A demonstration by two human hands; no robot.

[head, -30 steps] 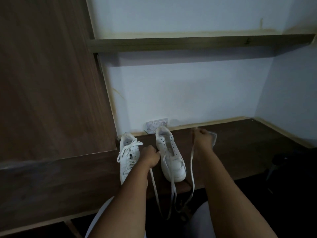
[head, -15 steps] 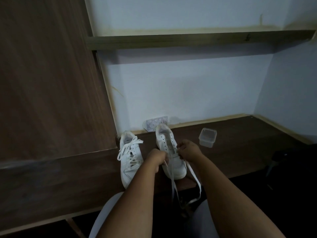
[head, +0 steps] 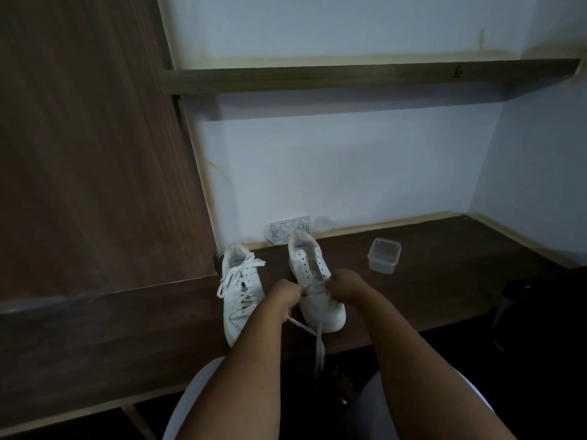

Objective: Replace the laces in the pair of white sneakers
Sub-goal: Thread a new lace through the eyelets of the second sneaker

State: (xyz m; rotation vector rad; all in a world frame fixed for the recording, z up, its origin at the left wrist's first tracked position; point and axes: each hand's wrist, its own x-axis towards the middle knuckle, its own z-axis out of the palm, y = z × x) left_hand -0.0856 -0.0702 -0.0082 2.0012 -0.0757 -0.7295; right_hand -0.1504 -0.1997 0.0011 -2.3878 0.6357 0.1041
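Note:
Two white sneakers stand on the dark wooden desk [head: 444,281], toes toward me. The left sneaker [head: 239,290] is laced, its lace ends loose on top. The right sneaker [head: 313,274] shows bare upper eyelets. A white lace [head: 313,335] runs across its lower eyelets and hangs over the desk's front edge. My left hand [head: 286,295] grips the lace at the shoe's left side. My right hand [head: 344,285] pinches it at the right side. Both hands sit over the shoe's middle, fingers curled.
A small clear plastic container [head: 383,255] sits on the desk right of the shoes. A printed card [head: 287,230] leans on the wall behind them. A tall wooden panel [head: 89,147] stands at the left, and a shelf [head: 365,76] runs above.
My right hand came down from a raised position near the container to the right sneaker, drawing the lace in. Less lace hangs below the desk edge. My left hand shifted slightly toward the shoe.

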